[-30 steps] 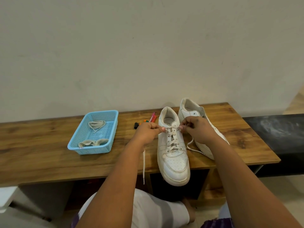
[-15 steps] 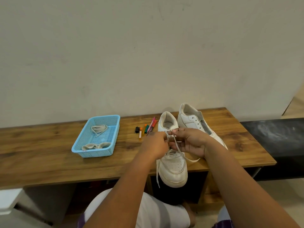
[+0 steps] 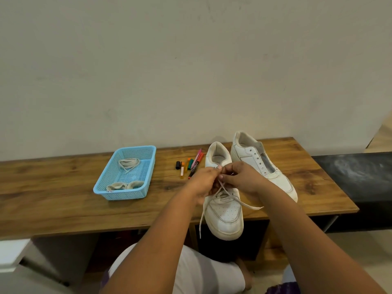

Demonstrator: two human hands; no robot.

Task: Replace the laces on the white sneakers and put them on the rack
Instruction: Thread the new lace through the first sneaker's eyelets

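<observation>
Head view. The near sneaker (image 3: 223,211) lies on the counter (image 3: 63,200) at 6 o'clock of the far sneaker (image 3: 263,166), toe overhanging the front edge toward the person, probably so that the eyelets face up within reach. The left hand (image 3: 204,181) and right hand (image 3: 239,177) meet over its tongue, touching; the fingers of both are curled and pinch the lace (image 3: 250,206) at the top eyelets, apparently forming a knot. One free end hangs past the counter edge toward 7 o'clock; the other trails across the counter toward 3 o'clock. The far sneaker stands unlaced, its eyelets bare, so roughly half the lacing appears to remain. No rack is identifiable.

The basket (image 3: 135,148), at 9 o'clock of the sneakers, holds a coiled lace (image 3: 128,163) and two rolled bundles (image 3: 123,186), kept together away from the work. Markers (image 3: 192,165) lie between the basket and the near sneaker.

Compared with half a second ago, the hands sit closer together and higher on the tongue, the right-side lace end has swung outward, and the sneakers, basket and markers are unmoved.
</observation>
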